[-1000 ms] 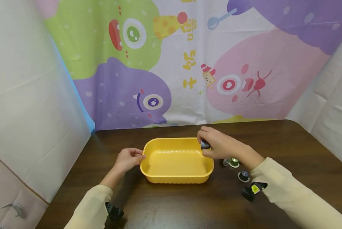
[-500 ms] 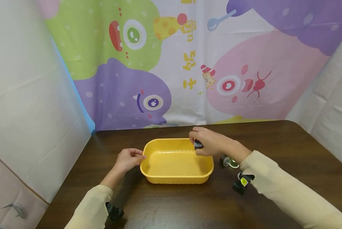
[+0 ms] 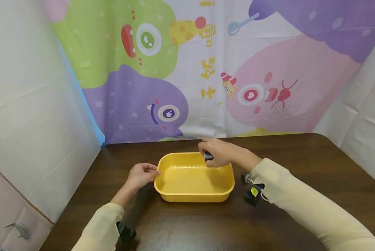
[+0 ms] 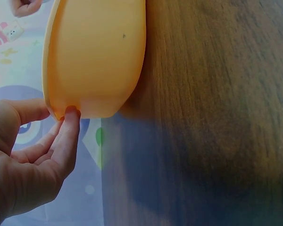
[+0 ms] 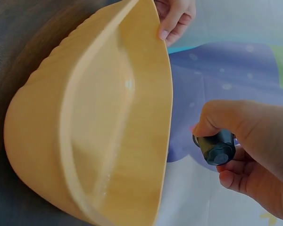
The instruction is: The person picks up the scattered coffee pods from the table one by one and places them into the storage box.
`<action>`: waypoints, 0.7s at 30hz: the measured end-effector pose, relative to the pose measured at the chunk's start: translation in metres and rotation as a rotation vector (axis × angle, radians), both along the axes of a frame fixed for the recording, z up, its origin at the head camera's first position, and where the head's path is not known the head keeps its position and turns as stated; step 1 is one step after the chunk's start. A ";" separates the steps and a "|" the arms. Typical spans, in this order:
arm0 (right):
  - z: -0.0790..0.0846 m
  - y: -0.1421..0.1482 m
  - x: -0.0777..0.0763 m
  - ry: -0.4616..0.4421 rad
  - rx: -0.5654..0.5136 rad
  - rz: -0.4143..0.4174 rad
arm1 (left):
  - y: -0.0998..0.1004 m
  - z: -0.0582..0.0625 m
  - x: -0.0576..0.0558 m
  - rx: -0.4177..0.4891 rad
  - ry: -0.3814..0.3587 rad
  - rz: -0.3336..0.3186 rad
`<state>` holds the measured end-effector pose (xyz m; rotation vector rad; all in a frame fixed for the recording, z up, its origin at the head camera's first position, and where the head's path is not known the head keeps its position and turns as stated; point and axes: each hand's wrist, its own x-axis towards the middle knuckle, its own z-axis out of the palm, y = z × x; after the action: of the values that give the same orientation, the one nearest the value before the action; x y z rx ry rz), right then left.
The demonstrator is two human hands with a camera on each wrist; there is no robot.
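A yellow plastic tub [image 3: 193, 197] stands on the dark wooden table, its inside bare. My left hand [image 3: 141, 175] pinches the tub's left rim between thumb and fingers, as the left wrist view also shows. Raised over the back right part of the tub, my right hand [image 3: 219, 152] holds a dark coffee capsule [image 5: 217, 148] between thumb and fingers. The capsule is clear of the rim in the right wrist view. Right of the tub lies another dark capsule [image 3: 245, 176], and my right sleeve and wrist camera cover most of what lies beside it.
A wrist camera [image 3: 253, 194] hangs below my right forearm, close to the capsules on the table. Behind the table's far edge hangs a cartoon-printed curtain [image 3: 206, 115]. Pale cloth walls [image 3: 33, 104] enclose both sides.
My right hand has moved left over the tub with the coffee capsule, its forearm now covering more of the capsules on the table. My left hand stays on the rim.
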<state>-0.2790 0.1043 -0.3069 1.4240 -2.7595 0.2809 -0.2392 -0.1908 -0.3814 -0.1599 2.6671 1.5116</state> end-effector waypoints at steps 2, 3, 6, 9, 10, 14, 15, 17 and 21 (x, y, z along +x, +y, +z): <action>0.001 -0.003 -0.002 -0.003 0.017 -0.006 | 0.000 0.000 0.000 0.000 0.002 0.003; 0.002 -0.005 -0.002 -0.002 0.027 -0.008 | 0.000 0.000 0.000 0.000 0.003 0.003; 0.002 -0.011 -0.004 0.000 0.055 -0.011 | 0.000 -0.001 0.000 0.000 0.003 0.006; 0.003 -0.017 -0.005 -0.005 0.074 -0.013 | 0.000 -0.001 0.000 0.001 0.001 0.009; 0.003 -0.019 -0.006 -0.009 0.078 -0.011 | 0.000 -0.001 0.001 0.002 0.000 0.010; 0.002 -0.023 -0.008 -0.013 0.092 -0.005 | 0.000 0.000 0.002 0.004 -0.005 0.017; 0.001 -0.024 -0.009 -0.011 0.096 -0.003 | 0.000 0.000 0.002 0.006 -0.004 0.017; -0.001 -0.025 -0.012 -0.008 0.108 -0.002 | 0.000 0.000 0.002 0.011 -0.001 0.017; -0.004 -0.029 -0.016 -0.007 0.137 -0.003 | 0.000 -0.001 0.000 0.017 0.001 0.017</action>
<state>-0.2952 0.0756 -0.3112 1.4489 -2.8359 0.0983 -0.2388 -0.1907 -0.3825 -0.1815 2.6598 1.5387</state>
